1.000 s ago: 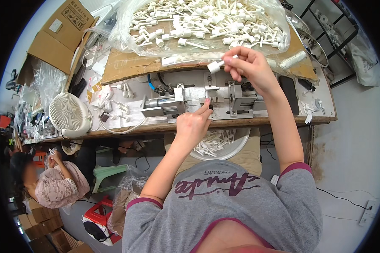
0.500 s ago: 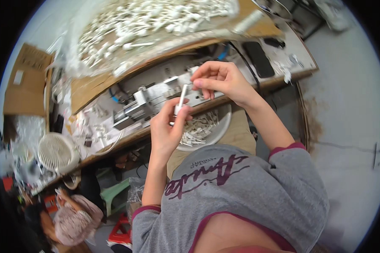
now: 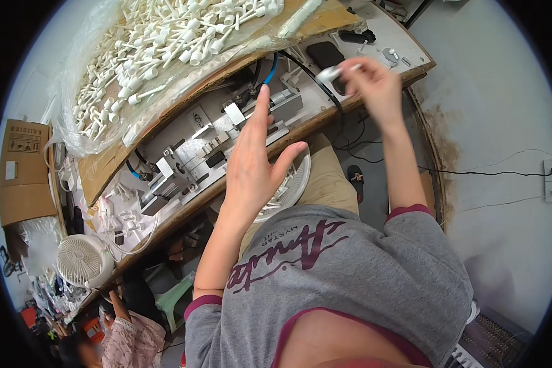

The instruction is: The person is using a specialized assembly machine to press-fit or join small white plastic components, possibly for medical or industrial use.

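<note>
- Right hand [image 3: 374,84]: fingers pinched on blurred white part [image 3: 329,75], 1 o'clock
- Left hand [image 3: 250,168], centre: thumb spread wide
- Bag [image 3: 67,119], 11 o'clock: heaped pieces [image 3: 150,73]
- Bowl [image 3: 303,183], centre: white sticks [image 3: 281,192]

Clock from left hand [image 3: 251,168]. 9 o'clock: left clamp block [image 3: 173,175]; 11: right clamp block [image 3: 234,115]; between them, at 10, metal nest [image 3: 214,147], gap open from above. 9 to 1: cardboard sheet [image 3: 98,173] bars far side. 1: black cable [image 3: 335,100] crosses bench edge. 2: open air toward right hand [image 3: 374,83]. 4: white basin [image 3: 303,175] below, partly covered.
</note>
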The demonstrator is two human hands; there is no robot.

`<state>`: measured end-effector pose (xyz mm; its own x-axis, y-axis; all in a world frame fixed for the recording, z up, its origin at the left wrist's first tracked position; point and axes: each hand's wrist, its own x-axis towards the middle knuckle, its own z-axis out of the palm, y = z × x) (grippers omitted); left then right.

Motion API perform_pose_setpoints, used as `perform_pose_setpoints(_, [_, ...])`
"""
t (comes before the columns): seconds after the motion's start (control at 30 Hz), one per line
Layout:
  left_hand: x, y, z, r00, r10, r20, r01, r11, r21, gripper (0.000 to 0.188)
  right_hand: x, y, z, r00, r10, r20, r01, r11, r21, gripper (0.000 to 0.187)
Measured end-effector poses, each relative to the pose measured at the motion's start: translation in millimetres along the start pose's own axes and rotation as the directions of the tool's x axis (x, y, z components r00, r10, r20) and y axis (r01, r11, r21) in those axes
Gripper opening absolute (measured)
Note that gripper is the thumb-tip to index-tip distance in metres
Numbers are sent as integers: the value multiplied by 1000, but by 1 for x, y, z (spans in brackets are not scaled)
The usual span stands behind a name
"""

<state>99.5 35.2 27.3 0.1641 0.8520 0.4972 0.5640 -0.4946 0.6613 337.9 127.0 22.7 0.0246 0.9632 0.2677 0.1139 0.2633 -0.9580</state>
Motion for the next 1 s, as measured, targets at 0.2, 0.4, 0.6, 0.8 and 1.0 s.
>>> perform_pose_setpoints(0.2, [-11,-8,-23,997,-1,-82,-4,998,-68,87,100,99,-101,952,-209,-222,-40,636,-771,18])
perform_pose_setpoints(0.4, [25,-59,-105,912,-13,-409,166,925,341,31,127,156,-111,984,-145,-104,-14,518,-856,20])
perform_pose_setpoints(0.6, [57,-136,-161,957,122,-262,82,755,651,29,92,71,-58,931,-267,-251,-100,474,-875,28])
perform_pose_setpoints(0.8, [69,-150,-154,989,-40,-141,119,775,620,21,83,-27,63,726,-672,149,586,490,-646,12])
perform_pose_setpoints(1.0, [43,-73,-137,912,-158,-379,245,950,193,19,146,-34,187,512,-661,549,842,258,-474,21])
